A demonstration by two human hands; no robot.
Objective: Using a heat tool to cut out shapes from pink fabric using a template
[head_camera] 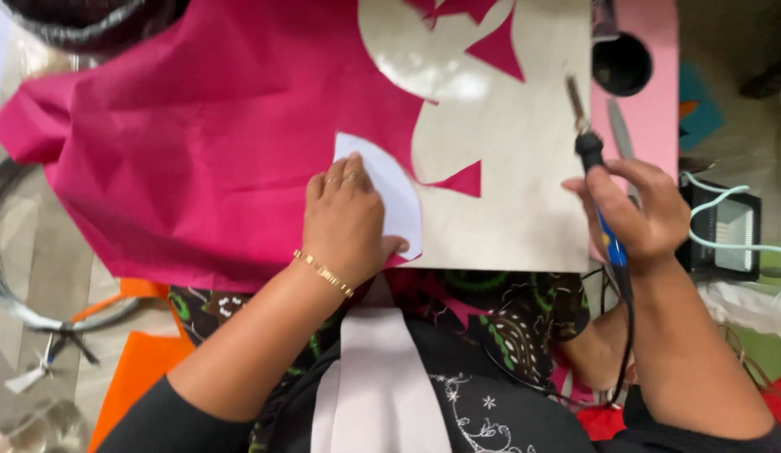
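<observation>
No package, label or sign shows anywhere in view. The nearest thing to a screen is a small black-framed panel [729, 233] with a pale, blank face, just right of the worktop [508, 168].

At frame centre, the left hand [344, 222] presses a white paper template [394, 189] onto magenta fabric [197, 143] spread over a pale board [508, 168]. At right, the right hand [646, 210] holds a soldering iron [592, 155] upright, tip over the board.
</observation>
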